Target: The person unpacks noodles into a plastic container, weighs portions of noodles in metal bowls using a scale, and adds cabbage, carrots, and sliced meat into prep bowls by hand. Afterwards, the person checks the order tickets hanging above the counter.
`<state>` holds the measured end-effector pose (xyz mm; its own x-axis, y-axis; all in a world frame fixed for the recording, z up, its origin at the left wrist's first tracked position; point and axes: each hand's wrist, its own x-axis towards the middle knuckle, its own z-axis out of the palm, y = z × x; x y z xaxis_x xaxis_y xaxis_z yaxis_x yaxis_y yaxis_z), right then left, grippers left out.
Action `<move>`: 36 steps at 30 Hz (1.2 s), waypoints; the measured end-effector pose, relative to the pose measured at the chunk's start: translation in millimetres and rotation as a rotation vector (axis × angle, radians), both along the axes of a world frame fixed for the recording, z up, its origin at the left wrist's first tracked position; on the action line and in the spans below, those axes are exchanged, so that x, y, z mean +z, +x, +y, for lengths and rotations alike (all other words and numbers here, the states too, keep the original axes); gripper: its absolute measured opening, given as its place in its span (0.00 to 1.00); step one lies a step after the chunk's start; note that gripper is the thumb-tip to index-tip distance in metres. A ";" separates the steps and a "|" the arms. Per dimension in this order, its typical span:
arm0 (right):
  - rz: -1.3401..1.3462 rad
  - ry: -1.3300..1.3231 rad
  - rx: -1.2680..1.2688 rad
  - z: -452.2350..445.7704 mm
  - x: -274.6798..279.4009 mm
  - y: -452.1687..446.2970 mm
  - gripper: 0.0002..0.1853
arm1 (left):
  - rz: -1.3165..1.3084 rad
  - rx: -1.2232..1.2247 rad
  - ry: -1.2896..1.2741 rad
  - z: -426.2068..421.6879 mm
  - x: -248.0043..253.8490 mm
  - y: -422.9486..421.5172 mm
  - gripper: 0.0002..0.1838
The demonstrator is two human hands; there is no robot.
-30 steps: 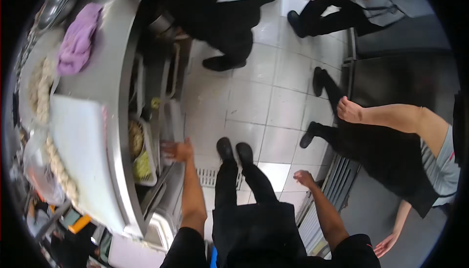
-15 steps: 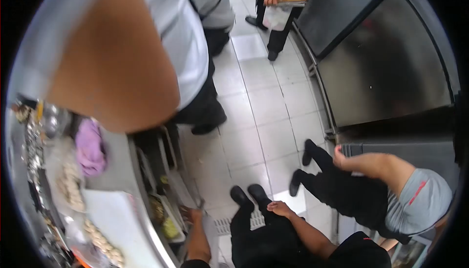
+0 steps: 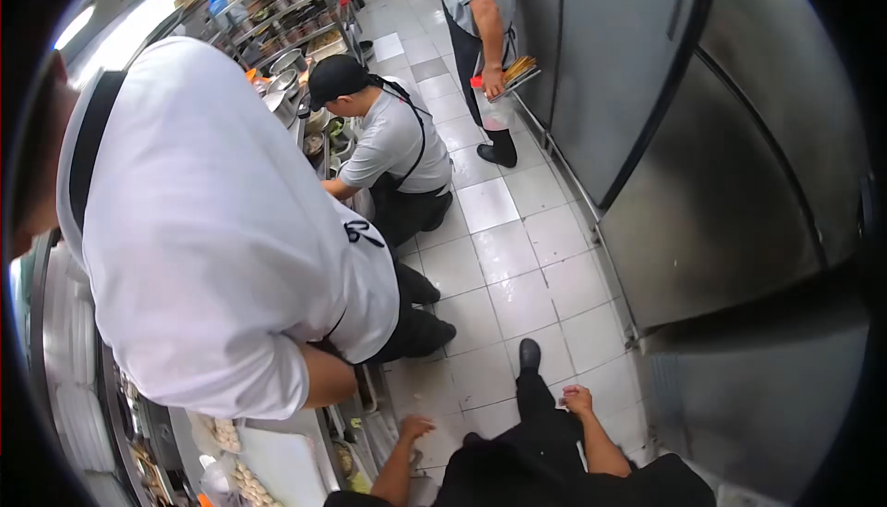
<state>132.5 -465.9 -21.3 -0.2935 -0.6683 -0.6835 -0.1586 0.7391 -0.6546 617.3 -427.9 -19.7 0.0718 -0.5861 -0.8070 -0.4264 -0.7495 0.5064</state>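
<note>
My left hand [image 3: 416,428] hangs low over the tiled floor, fingers loosely stretched and nothing visible in it. Beside it, on the left, are food containers [image 3: 346,459] under the counter edge. To the right of my dark-clothed legs is my right hand [image 3: 577,400], its fingers loosely bent and apart, with no object seen in it. One black shoe [image 3: 528,356] of mine shows ahead on the tiles.
A person in a white shirt [image 3: 212,230] stands close at the left counter. Beyond, another person [image 3: 397,128] crouches by containers. Farther on, someone [image 3: 476,8] carries a bundle of thin sticks [image 3: 517,71]. Steel refrigerator doors [image 3: 730,193] line the right; a white board [image 3: 277,461] lies on the counter.
The view has tilted up and moved forward along the aisle. My left hand is farther from the containers, and my right hand has swung outward. The grey-shirted person at right has left view.
</note>
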 end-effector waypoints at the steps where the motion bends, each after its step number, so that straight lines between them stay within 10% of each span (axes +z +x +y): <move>1: -0.026 0.099 -0.029 -14.4 -14.8 -21.3 0.11 | -0.037 0.091 -0.089 -21.2 7.8 -5.7 0.14; 5: 0.340 -0.102 0.442 -97.6 -45.4 -92.2 0.12 | -0.108 0.379 0.048 -96.1 20.4 -32.5 0.14; 7: 0.073 -0.059 0.144 -176.6 9.1 -97.4 0.14 | -0.092 0.360 0.062 -131.0 35.4 -60.6 0.13; 15: 0.206 -0.230 0.351 -462.5 58.9 -135.9 0.27 | 0.010 0.237 0.024 -296.4 17.5 -137.6 0.13; 21: 0.106 -0.118 0.314 -614.5 56.8 -147.3 0.15 | -0.020 0.201 0.261 -495.8 39.9 -160.9 0.15; 24: 0.099 0.156 0.353 -650.5 63.4 -162.1 0.08 | 0.072 -0.049 0.043 -624.9 -14.7 -156.3 0.17; 27: 0.035 0.217 0.256 -694.4 67.4 -164.7 0.11 | -0.078 -0.289 -0.641 -781.1 46.8 -182.2 0.20; 33: 0.026 0.169 0.052 -804.0 14.0 -173.4 0.12 | 0.168 -0.091 -0.739 -1055.3 146.1 -216.1 0.16; 36: 0.279 -0.010 0.352 -922.6 -70.2 -179.7 0.14 | 0.081 -0.130 -0.770 -1156.7 157.3 -215.5 0.16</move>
